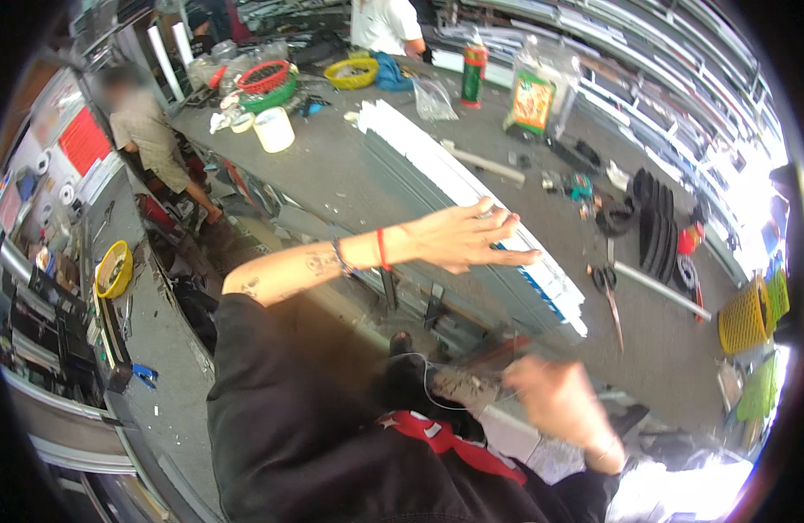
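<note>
My left hand (pixel 471 237) reaches across from the left, over a bundle of long white profile strips (pixel 419 155) lying slantwise on the grey worktable (pixel 332 187). Its fingers are spread and hold nothing; whether the fingertips touch the strips I cannot tell. Blue marking shows on the bundle's near end. My right hand (pixel 554 397) is smeared by motion in front of the table's near edge, close to my body. Its fingers are too blurred to read, and nothing can be made out in them.
Scissors (pixel 607 292), a pale rod (pixel 663 292) and black coiled strips (pixel 654 222) lie to the right, near a yellow basket (pixel 743 318). Farther back stand a spray can (pixel 473 74), a clear jug (pixel 541 91) and colored baskets (pixel 269 90). Another person (pixel 149 131) is at the left.
</note>
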Demonstrator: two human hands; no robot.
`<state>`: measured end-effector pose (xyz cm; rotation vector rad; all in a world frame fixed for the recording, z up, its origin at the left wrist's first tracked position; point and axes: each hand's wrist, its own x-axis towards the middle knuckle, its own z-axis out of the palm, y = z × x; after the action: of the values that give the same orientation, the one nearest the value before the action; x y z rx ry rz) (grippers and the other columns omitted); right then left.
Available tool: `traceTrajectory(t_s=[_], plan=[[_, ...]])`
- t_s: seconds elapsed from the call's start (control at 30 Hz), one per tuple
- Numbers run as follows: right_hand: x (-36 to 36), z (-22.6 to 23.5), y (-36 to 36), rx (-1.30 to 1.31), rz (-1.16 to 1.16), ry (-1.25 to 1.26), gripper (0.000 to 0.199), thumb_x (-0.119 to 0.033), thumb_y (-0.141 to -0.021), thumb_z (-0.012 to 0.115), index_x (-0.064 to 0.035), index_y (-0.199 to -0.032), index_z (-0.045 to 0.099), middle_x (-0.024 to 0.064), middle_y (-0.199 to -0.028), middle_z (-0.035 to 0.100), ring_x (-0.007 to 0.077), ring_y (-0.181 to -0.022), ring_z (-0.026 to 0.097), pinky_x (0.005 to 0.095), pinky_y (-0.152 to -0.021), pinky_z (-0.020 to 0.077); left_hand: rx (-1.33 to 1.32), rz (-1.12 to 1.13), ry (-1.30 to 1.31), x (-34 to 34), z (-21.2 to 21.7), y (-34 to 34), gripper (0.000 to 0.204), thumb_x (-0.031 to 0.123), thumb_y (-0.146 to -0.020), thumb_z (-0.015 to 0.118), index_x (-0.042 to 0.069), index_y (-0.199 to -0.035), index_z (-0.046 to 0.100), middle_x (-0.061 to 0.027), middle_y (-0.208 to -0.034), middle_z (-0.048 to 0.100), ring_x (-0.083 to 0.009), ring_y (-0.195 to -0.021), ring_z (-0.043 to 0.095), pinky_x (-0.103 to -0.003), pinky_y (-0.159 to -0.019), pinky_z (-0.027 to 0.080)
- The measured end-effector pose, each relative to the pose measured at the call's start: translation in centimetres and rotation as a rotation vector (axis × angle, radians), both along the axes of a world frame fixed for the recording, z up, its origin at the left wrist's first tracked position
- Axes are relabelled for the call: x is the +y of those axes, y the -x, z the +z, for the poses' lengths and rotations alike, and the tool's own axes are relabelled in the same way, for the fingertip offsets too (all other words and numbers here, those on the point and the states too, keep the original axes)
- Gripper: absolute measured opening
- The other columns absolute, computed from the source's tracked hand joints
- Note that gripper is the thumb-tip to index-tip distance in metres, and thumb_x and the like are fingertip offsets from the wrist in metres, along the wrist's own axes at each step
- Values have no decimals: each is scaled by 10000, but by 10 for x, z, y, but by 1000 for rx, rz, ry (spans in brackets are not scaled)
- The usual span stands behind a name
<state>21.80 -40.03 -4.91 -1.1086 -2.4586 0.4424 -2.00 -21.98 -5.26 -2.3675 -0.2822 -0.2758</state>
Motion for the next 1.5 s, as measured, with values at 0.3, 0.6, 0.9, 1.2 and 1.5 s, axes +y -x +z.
traceTrajectory(t_s=[0.3,0.6,0.9,1.2,1.5], plan=[[84,-60,-40,58,-130,171,188,-93,-805,543,37,-925,607,206,-926,625,342,-781,641,364,-698,515,-31,-163,21,-9,-6,7,1067,266,-464,779,404,-1419,323,-94,-1236,470,-245,-1068,448,-387,-918,392],[4,5,12,125,197,289,174,55,-780,493,-1,-929,564,155,-753,618,295,-625,645,402,-613,535,-33,-22,118,-11,-8,11,1166,283,-414,825,381,-1443,285,-108,-1250,460,-259,-1061,478,-402,-923,397],[104,-22,-19,232,-93,335,145,-107,-901,545,29,-884,595,85,-771,624,138,-689,538,311,-643,443,-98,-171,-21,-13,-20,31,938,266,-588,729,433,-1414,318,-89,-1228,455,-229,-1016,428,-391,-874,413],[120,-112,18,338,-470,822,213,13,-760,490,71,-926,610,146,-824,662,201,-859,636,328,-801,478,-154,16,328,58,-2,76,1166,276,-412,816,314,-1455,296,-107,-1205,461,-273,-1040,477,-422,-919,400],[274,-43,130,858,-340,330,135,64,-771,441,9,-697,539,45,-594,558,109,-546,518,264,-522,412,-216,56,412,203,37,132,1256,321,-472,865,185,-1499,154,-178,-1124,477,-312,-1018,479,-429,-932,376]])
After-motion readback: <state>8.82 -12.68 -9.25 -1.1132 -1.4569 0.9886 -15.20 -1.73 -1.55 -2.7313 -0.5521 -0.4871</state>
